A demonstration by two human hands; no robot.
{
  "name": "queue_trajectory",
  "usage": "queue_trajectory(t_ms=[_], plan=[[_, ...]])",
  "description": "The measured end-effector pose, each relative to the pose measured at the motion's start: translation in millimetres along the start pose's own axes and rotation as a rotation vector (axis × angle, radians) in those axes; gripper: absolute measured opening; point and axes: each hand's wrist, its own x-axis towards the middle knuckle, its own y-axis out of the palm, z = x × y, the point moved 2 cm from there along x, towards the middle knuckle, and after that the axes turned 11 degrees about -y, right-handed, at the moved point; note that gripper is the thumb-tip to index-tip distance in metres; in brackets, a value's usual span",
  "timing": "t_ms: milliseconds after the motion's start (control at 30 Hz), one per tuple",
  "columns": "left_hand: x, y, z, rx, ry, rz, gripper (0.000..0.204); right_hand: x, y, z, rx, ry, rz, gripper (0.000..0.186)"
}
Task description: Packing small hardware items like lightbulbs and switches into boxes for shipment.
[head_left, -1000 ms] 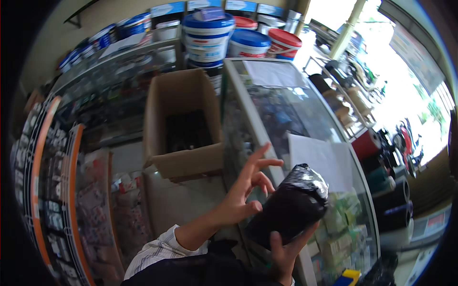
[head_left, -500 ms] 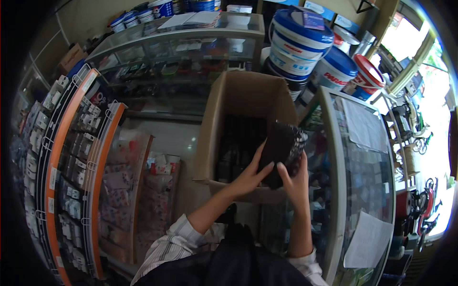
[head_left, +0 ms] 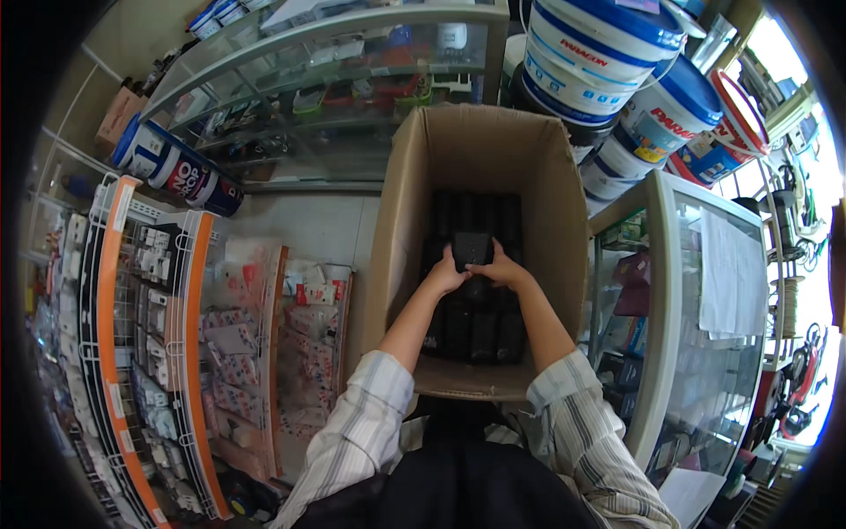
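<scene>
Both my hands are down inside a tall open cardboard box [head_left: 476,145]. My left hand [head_left: 447,271] and my right hand [head_left: 502,269] grip a dark wrapped package [head_left: 472,249] from either side, thumbs toward its near edge. Several similar black wrapped packages [head_left: 483,335] lie packed in rows in the bottom of the box, around and beneath the one I hold. The far side of the held package is partly hidden, as are some of my fingertips.
Orange-edged display racks [head_left: 110,291] with small hanging goods stand at left, beside trays of bagged items [head_left: 233,370]. A glass cabinet [head_left: 238,106] runs behind the box, another [head_left: 714,370] stands at right. Stacked paint buckets [head_left: 590,62] crowd the back right; more [head_left: 167,176] lie at back left.
My view has turned from the right cabinet onto the box. The package has moved from above the cabinet down into the box, and my left hand has closed on it alongside my right.
</scene>
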Motion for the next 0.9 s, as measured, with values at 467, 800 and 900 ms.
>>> queue_trajectory(t_ms=[467, 800, 900], plan=[[20, 32, 130, 0.812, -0.354, -0.093, 0.043, 7, 149, -116, 0.31, 0.472, 0.573, 0.112], [15, 29, 95, 0.863, -0.32, -0.146, 0.036, -1, 122, -108, 0.058, 0.419, 0.534, 0.094], [1, 11, 53, 0.822, -0.126, -0.115, 0.04, -2, 93, -99, -0.067, 0.356, 0.557, 0.079]])
